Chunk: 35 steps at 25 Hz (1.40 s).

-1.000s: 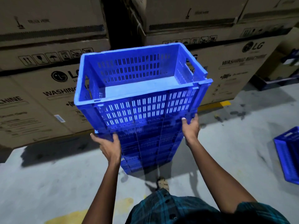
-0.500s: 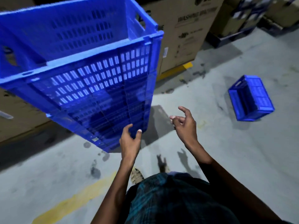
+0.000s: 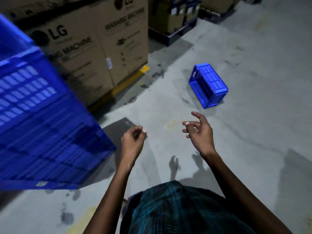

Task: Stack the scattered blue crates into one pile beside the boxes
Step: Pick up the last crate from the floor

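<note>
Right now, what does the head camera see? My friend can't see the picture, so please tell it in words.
Two empty hands, the left hand and right hand, hang over a grey concrete floor. A tall stack of blue crates stands at the left beside cardboard boxes, and one lone blue crate lies tipped over farther off.

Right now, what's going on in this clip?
A person is gathering blue crates into a stack beside the cardboard boxes. Neither hand holds anything: the left hand is loosely curled and the right hand has its fingers spread. One loose crate lies on its side on the floor ahead.
</note>
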Available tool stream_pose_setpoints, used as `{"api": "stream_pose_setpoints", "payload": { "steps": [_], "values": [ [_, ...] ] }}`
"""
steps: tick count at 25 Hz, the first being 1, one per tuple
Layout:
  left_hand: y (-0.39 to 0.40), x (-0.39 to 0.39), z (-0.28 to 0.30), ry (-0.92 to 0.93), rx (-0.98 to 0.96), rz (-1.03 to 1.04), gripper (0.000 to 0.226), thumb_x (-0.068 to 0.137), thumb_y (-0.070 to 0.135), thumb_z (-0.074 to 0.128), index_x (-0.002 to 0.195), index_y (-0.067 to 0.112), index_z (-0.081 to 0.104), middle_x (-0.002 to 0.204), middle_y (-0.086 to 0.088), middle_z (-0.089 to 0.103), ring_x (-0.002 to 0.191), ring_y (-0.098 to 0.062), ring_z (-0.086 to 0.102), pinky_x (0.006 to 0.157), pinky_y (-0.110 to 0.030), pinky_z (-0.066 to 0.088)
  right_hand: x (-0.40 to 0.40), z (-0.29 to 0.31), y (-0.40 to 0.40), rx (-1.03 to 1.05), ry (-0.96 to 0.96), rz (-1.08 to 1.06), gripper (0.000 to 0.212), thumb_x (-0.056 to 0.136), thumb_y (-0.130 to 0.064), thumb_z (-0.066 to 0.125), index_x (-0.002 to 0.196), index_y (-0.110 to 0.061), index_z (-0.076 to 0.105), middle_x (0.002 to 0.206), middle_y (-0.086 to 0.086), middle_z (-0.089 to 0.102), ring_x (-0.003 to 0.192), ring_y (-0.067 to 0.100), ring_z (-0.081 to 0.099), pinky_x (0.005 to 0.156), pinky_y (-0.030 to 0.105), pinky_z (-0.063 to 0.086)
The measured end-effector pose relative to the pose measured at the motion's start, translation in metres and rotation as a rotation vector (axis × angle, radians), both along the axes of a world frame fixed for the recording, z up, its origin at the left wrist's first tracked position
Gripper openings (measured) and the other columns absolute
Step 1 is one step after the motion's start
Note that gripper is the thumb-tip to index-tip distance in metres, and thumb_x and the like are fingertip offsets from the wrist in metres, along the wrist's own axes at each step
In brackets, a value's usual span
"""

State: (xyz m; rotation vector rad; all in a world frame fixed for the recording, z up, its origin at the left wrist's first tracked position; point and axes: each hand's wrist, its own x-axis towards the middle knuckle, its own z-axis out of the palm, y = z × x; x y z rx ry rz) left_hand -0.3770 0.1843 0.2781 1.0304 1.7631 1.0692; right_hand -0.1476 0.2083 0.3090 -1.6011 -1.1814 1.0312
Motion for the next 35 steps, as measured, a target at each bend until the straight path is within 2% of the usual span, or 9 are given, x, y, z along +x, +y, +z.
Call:
{"api": "stream_pose_setpoints", "payload": {
  "steps": [4, 8, 13, 16, 19, 22, 26, 32, 35],
  "values": [
    [0.045, 0.107, 0.009, -0.104, 0.007, -0.063, 0.019, 0.091, 0.020, 0.069, 0.109, 0.016, 0.071, 0.103, -0.005, 0.075, 0.098, -0.015, 0.071, 0.088, -0.031, 0.056, 0.106, 0.002, 0.018, 0.002, 0.001, -0.158, 0.036, 0.094, -0.012, 0.060, 0.126, -0.025, 0.052, 0.097, -0.001, 0.073, 0.069, 0.015, 0.073, 0.064, 0.038, 0.055],
    [0.090, 0.178, 0.017, -0.131, -0.013, -0.195, 0.011, 0.092, 0.022, 0.068, 0.100, 0.030, 0.069, 0.098, 0.000, 0.076, 0.096, -0.010, 0.071, 0.080, -0.023, 0.051, 0.178, -0.005, 0.044, -0.007, -0.039, -0.219, 0.036, 0.094, -0.017, 0.061, 0.129, -0.021, 0.052, 0.102, -0.004, 0.071, 0.071, 0.021, 0.073, 0.073, 0.044, 0.058],
    [0.176, 0.248, 0.005, -0.083, -0.038, -0.302, 0.012, 0.092, 0.020, 0.068, 0.103, 0.022, 0.071, 0.094, -0.002, 0.076, 0.093, -0.011, 0.071, 0.078, -0.020, 0.049, 0.258, -0.025, 0.112, -0.010, -0.124, -0.286, 0.042, 0.083, -0.035, 0.060, 0.125, -0.028, 0.055, 0.105, -0.004, 0.071, 0.072, 0.026, 0.072, 0.075, 0.049, 0.059],
    [0.244, 0.294, -0.010, -0.112, -0.050, -0.321, 0.011, 0.091, 0.022, 0.068, 0.101, 0.024, 0.072, 0.091, -0.003, 0.075, 0.092, -0.013, 0.071, 0.076, -0.023, 0.050, 0.311, -0.035, 0.167, -0.055, -0.185, -0.295, 0.040, 0.086, -0.029, 0.062, 0.125, -0.031, 0.054, 0.109, -0.004, 0.071, 0.073, 0.023, 0.070, 0.076, 0.042, 0.058],
    [0.322, 0.340, -0.021, -0.113, -0.063, -0.305, 0.013, 0.089, 0.025, 0.069, 0.101, 0.024, 0.073, 0.092, -0.002, 0.076, 0.092, -0.016, 0.072, 0.077, -0.027, 0.052, 0.362, -0.041, 0.223, -0.080, -0.285, -0.287, 0.042, 0.092, -0.019, 0.065, 0.132, -0.021, 0.053, 0.111, -0.002, 0.068, 0.072, 0.017, 0.068, 0.074, 0.029, 0.050],
    [0.390, 0.378, -0.022, -0.089, -0.022, -0.307, 0.014, 0.089, 0.022, 0.068, 0.102, 0.019, 0.072, 0.094, -0.002, 0.075, 0.092, -0.017, 0.072, 0.085, -0.032, 0.055, 0.403, -0.045, 0.273, -0.123, -0.318, -0.258, 0.042, 0.093, -0.018, 0.064, 0.133, -0.016, 0.051, 0.115, 0.003, 0.066, 0.076, 0.017, 0.066, 0.072, 0.026, 0.046],
    [0.464, 0.417, -0.024, -0.065, -0.042, -0.259, 0.013, 0.088, 0.022, 0.067, 0.100, 0.021, 0.072, 0.092, -0.003, 0.075, 0.089, -0.019, 0.072, 0.085, -0.034, 0.056, 0.447, -0.059, 0.344, -0.188, -0.333, -0.213, 0.045, 0.093, -0.020, 0.064, 0.135, -0.015, 0.050, 0.123, 0.005, 0.065, 0.085, 0.020, 0.065, 0.077, 0.029, 0.048],
    [0.552, 0.462, -0.054, 0.034, -0.067, -0.154, 0.016, 0.086, 0.022, 0.067, 0.101, 0.017, 0.072, 0.091, -0.004, 0.075, 0.087, -0.017, 0.073, 0.088, -0.041, 0.058, 0.503, -0.118, 0.472, -0.395, -0.210, -0.175, 0.049, 0.088, -0.029, 0.070, 0.132, -0.016, 0.053, 0.122, 0.011, 0.064, 0.094, 0.025, 0.066, 0.086, 0.051, 0.056],
    [0.598, 0.486, -0.104, 0.063, -0.078, -0.065, 0.020, 0.087, 0.026, 0.066, 0.103, 0.015, 0.073, 0.091, -0.002, 0.076, 0.086, -0.013, 0.073, 0.086, -0.039, 0.059, 0.519, -0.184, 0.545, -0.534, -0.072, -0.160, 0.053, 0.084, -0.032, 0.074, 0.130, -0.015, 0.054, 0.118, 0.015, 0.064, 0.078, 0.018, 0.062, 0.080, 0.048, 0.058]
  ]
}}
